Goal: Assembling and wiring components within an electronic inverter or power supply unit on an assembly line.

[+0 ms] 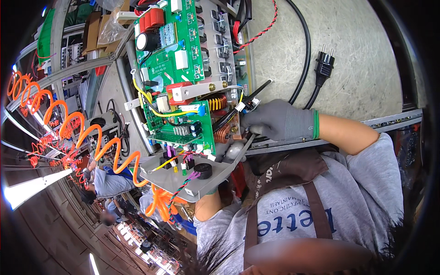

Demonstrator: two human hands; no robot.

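A grey metal panel (213, 181) carries a black round part (202, 171), and wires with purple terminals plug into its parts. My left hand (233, 152), in a grey glove, reaches up from beneath the panel. Its fingers close on the panel's edge and are partly hidden. At the panel's right end, my right hand (279, 121), also gloved, has its fingers pressed together beside the copper coil (222, 134); what they pinch is hidden. A green circuit board (160, 68) with capacitors, a yellow wire and red parts stands just beyond. White connectors (240, 107) on black leads lie near my right fingers.
On the pale worktop (357, 59) a black power cord loops round to a two-pin plug (324, 64). An orange coiled air hose (96, 142) hangs on the left. Metal frame rails edge the bench. Farther back, another person (112, 185) is at work.
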